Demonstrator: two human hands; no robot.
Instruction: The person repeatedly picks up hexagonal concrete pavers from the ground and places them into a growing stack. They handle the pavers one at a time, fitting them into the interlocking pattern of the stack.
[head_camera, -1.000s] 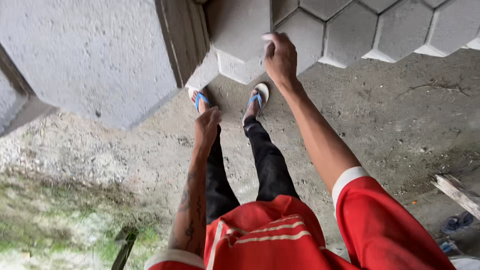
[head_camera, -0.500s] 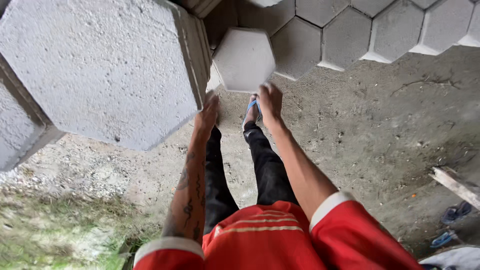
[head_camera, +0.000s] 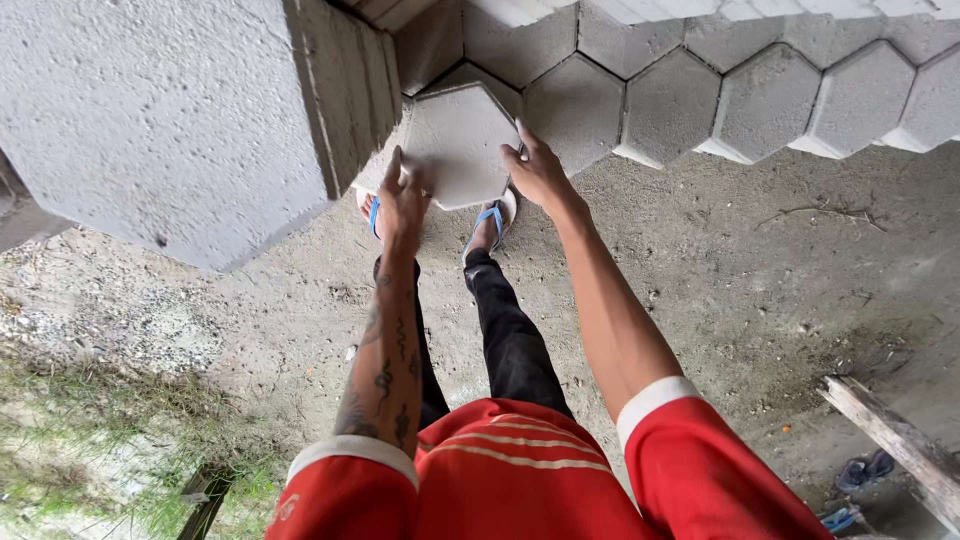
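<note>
A stack of hexagonal concrete pavers (head_camera: 180, 110) stands close at your left, its grey face filling the upper left of the view and its edge just beside your left hand (head_camera: 402, 197). Ahead, a row of upright hexagonal blocks (head_camera: 760, 90) lines the far side, edges touching. A weathered wooden plank (head_camera: 895, 440) lies on the dirt ground (head_camera: 760, 290) at lower right, well apart from you. Your blue sandals (head_camera: 488, 216) show below the load. You hold one hexagonal paver (head_camera: 458, 143) between both hands, in front of the row and above your feet: left hand pressed to its lower left edge, right hand (head_camera: 538, 172) gripping its right edge. The paver is pale grey, fine-grained, flat face tilted towards you, edges clean.
</note>
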